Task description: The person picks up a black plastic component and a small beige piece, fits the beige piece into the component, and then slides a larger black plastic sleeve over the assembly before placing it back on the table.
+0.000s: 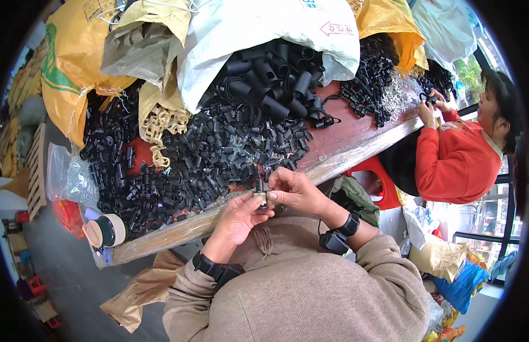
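Note:
My left hand (239,215) and my right hand (293,189) meet just above the table's near edge, both pinching one small part (260,196) with a black top and a pale metal base. The fingers cover most of it. A black band sits on each wrist. Right behind the hands lies a big heap of small black plastic parts (219,148) spread over the red table (344,134).
White (264,28) and yellow sacks (76,51) spill black tubes at the table's back. A tape roll (108,229) and a clear bag of metal bits (73,179) lie at the left. A person in a red top (455,159) works at the right end.

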The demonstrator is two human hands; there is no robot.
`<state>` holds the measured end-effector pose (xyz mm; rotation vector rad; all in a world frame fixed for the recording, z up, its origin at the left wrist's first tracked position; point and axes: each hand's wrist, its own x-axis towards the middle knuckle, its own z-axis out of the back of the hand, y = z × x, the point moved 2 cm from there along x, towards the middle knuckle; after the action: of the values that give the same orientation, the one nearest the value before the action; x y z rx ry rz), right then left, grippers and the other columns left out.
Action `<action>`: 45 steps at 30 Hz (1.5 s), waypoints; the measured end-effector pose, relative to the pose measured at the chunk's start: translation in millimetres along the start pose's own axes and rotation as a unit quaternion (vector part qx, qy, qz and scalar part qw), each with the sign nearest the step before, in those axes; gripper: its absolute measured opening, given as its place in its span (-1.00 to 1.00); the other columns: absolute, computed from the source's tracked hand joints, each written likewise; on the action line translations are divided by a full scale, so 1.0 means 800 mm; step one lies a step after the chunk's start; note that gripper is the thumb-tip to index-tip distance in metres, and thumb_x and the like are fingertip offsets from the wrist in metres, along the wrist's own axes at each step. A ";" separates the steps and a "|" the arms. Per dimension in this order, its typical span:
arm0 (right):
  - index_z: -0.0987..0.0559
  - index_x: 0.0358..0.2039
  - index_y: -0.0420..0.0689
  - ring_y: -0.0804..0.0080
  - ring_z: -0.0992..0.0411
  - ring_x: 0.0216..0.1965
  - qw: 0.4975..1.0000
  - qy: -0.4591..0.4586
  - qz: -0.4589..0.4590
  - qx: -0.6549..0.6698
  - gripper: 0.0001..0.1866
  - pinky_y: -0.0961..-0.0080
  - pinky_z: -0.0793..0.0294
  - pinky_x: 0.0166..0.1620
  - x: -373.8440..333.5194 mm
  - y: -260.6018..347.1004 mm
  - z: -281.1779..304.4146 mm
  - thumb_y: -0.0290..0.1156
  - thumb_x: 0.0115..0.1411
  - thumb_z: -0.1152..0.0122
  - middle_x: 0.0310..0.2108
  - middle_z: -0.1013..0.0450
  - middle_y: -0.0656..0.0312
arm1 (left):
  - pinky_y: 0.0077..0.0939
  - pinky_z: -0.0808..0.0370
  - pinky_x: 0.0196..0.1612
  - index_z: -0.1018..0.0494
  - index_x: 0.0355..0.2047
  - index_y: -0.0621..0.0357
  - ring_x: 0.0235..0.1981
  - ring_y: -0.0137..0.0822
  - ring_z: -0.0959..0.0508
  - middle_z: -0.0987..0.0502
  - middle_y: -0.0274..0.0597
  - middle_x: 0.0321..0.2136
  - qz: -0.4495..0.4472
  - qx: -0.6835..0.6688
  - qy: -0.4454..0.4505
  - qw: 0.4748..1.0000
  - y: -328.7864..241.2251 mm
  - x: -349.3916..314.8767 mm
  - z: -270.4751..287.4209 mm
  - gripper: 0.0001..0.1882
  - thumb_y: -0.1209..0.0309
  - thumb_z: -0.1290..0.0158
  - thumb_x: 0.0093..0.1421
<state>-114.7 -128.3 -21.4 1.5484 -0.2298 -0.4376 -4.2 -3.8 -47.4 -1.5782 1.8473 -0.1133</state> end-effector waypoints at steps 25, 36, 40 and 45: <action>-0.38 -0.49 -0.15 0.16 -0.40 -0.51 0.869 -0.058 0.118 -0.476 -0.70 0.32 -0.38 -0.48 0.039 -0.027 0.007 -0.25 -0.21 -0.18 -0.57 -0.35 0.15 | -0.64 -0.43 -0.36 -0.28 -0.18 0.26 -0.39 -0.35 -0.44 -0.42 -0.10 -0.34 -0.121 0.004 -0.072 0.990 -0.026 0.003 0.024 -0.73 0.39 0.10 0.12; -0.31 -0.56 -0.15 0.16 -0.37 -0.60 0.870 -0.061 0.147 -0.467 -0.85 0.30 -0.36 -0.52 0.047 -0.035 0.006 -0.37 -0.10 -0.04 -0.61 -0.32 0.17 | -0.65 -0.44 -0.42 -0.29 -0.22 0.22 -0.44 -0.35 -0.44 -0.43 -0.11 -0.35 -0.115 0.006 -0.118 0.986 -0.029 0.014 0.018 -0.76 0.41 0.06 0.10; -0.30 -0.54 -0.19 0.12 -0.37 -0.55 0.928 -0.074 0.130 -0.341 -0.87 0.30 -0.34 -0.49 0.046 -0.029 0.017 -0.42 -0.05 -0.01 -0.59 -0.32 0.12 | -0.66 -0.44 -0.42 -0.28 -0.23 0.23 -0.44 -0.35 -0.44 -0.43 -0.11 -0.36 -0.114 0.012 -0.129 0.985 -0.029 0.016 0.015 -0.75 0.42 0.04 0.09; -0.34 -0.50 -0.25 0.09 -0.35 -0.48 0.958 -0.054 0.209 -0.187 -0.89 0.33 -0.32 -0.43 0.047 -0.019 0.021 -0.48 -0.02 -0.01 -0.56 -0.33 0.07 | -0.65 -0.45 -0.42 -0.28 -0.24 0.23 -0.45 -0.36 -0.46 -0.44 -0.10 -0.37 -0.116 0.036 -0.141 0.983 -0.029 0.021 0.014 -0.77 0.44 0.04 0.09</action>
<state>-89.9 -158.6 -41.0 1.0686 -0.5180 -0.2117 21.1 -21.0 -51.8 -1.6605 1.4256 -0.0573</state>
